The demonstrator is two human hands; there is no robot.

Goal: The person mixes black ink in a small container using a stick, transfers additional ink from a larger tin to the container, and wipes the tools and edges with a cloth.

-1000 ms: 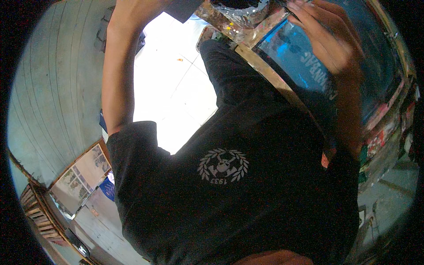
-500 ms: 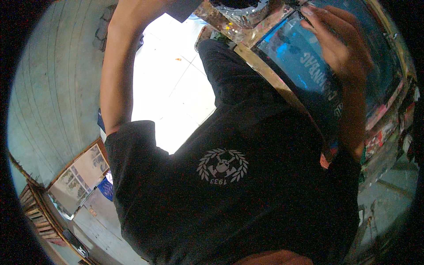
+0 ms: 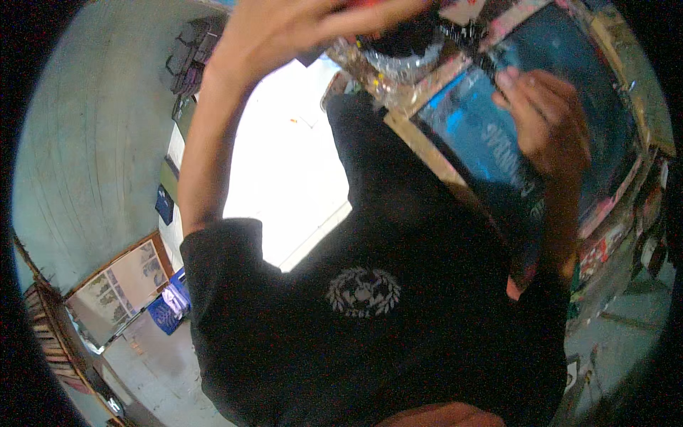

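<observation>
My right hand (image 3: 548,117) is closed, its fingertips on a black, ink-smeared tool (image 3: 486,62) over the near-left part of a printing screen. Its exact kind is hard to make out. Blue mesh (image 3: 501,146) with pale lettering fills the screen's wooden frame (image 3: 430,153). At the top edge my left hand (image 3: 302,28) stretches its fingers rightward, blurred and partly cut off, above a round tub (image 3: 409,65) with dark contents. A bit of red shows between these fingers. Under the palm, a dark flat corner (image 3: 311,58) sticks out; whether the hand touches it cannot be told.
The tub stands on a paint-spattered surface (image 3: 380,82) beside the screen. White tiled floor (image 3: 277,156) glares below my left arm. A picture board (image 3: 124,285) and a blue bundle (image 3: 167,313) are at the lower left; dark bags (image 3: 192,57) hang on the wall.
My left hand has come into view and now reaches right over the tub. My right hand and its tool sit a little lower in the picture; the whole view has shifted too.
</observation>
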